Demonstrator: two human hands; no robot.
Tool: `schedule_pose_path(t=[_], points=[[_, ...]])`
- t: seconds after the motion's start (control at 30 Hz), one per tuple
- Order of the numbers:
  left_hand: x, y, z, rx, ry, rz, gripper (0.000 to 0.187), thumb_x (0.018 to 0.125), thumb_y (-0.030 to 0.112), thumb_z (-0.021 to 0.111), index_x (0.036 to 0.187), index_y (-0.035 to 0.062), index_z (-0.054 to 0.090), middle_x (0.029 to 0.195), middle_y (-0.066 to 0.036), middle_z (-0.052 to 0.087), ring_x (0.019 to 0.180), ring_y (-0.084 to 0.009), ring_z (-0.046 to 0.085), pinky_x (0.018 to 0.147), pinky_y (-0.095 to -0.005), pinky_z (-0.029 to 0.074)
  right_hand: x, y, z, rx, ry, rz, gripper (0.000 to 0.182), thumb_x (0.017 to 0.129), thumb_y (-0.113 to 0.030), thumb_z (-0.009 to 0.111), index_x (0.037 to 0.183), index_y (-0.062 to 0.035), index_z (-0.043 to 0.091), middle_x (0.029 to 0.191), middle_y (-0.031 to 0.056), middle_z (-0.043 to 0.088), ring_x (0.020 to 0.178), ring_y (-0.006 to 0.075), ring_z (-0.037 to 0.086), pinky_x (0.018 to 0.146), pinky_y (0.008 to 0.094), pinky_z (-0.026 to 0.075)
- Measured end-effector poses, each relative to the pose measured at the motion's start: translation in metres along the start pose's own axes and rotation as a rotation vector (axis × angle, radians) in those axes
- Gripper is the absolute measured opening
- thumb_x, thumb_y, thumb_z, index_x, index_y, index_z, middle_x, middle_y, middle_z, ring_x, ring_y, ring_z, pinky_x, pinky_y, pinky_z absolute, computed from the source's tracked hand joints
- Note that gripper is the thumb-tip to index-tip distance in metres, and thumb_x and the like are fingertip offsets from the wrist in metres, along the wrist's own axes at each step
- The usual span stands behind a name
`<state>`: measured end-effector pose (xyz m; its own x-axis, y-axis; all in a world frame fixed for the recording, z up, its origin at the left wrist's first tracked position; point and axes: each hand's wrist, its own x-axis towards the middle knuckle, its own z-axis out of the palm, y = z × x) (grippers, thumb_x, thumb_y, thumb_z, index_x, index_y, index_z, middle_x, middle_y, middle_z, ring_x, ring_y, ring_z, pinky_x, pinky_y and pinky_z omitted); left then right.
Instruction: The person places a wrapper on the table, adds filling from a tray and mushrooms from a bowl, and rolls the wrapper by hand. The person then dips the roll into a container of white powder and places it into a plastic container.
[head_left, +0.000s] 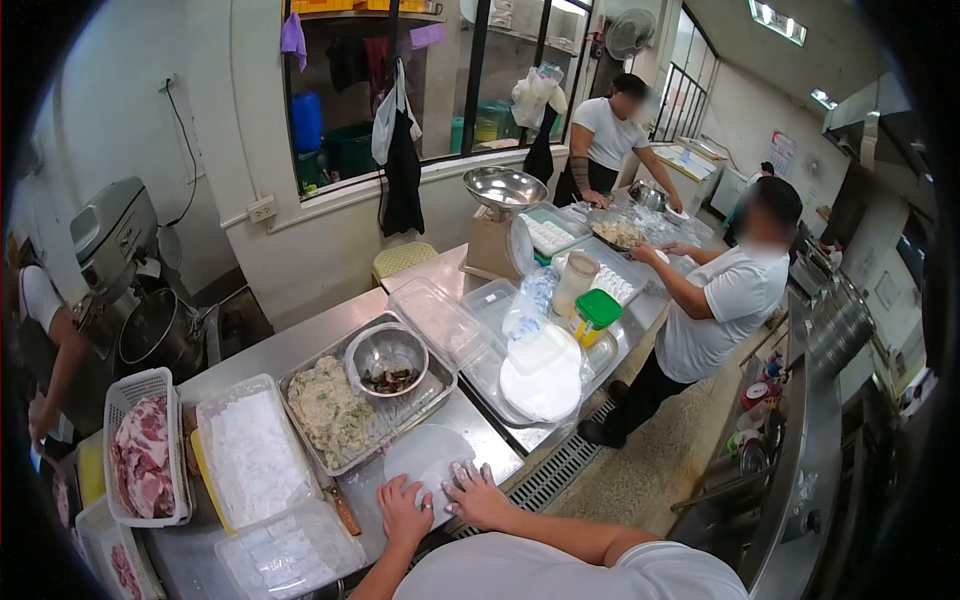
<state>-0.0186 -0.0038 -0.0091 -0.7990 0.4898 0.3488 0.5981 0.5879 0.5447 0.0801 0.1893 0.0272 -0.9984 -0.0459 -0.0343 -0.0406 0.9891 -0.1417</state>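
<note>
Both my hands rest at the table's front edge on a round translucent sheet (428, 455). My left hand (405, 510) lies on its left part with fingers spread. My right hand (478, 497) is on its right part, fingers apart, with white powder on the fingertips. Behind them is a metal tray (440, 393) with a pale chopped mixture (328, 408) and a steel bowl (388, 350) holding dark pieces. A knife with a brown handle (345, 511) lies left of my left hand. Farther left stands a container of white powder (252, 452).
A basket of raw meat (145, 455) stands at the far left. Right of the tray are stacked white round sheets (541, 380), a green-lidded tub (597, 312) and a scale (497, 240). Two people work at the table's far end; another person's arm shows at the left edge.
</note>
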Motion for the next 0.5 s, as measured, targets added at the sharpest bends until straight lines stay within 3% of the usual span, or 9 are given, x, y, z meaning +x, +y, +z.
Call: schedule_pose_path(t=[0.37,0.5], points=[[0.001,-0.001,0.000,0.013,-0.007,0.000,0.033,0.086,0.029,0.083,0.114,0.0117,0.079,0.140,-0.015,0.061,0.138,-0.0376,0.053,0.126,-0.0610,0.031,0.012,0.001,-0.018,0.093,0.020,-0.126,0.064,0.101,-0.037,0.069,0.159,-0.0143,0.056,0.174,0.0302,0.032,0.156,0.0546,0.036,0.123,0.0767,0.029],[0.003,0.003,-0.002,-0.013,-0.030,-0.036,0.034,0.088,0.029,0.081,0.118,0.0130,0.081,0.142,-0.016,0.061,0.139,-0.0378,0.052,0.127,-0.0610,0.030,0.005,0.015,-0.018,0.010,-0.090,-0.083,0.063,0.108,-0.046,0.057,0.165,-0.0180,0.050,0.177,0.0261,0.028,0.160,0.0551,0.030,0.124,0.0775,0.024]])
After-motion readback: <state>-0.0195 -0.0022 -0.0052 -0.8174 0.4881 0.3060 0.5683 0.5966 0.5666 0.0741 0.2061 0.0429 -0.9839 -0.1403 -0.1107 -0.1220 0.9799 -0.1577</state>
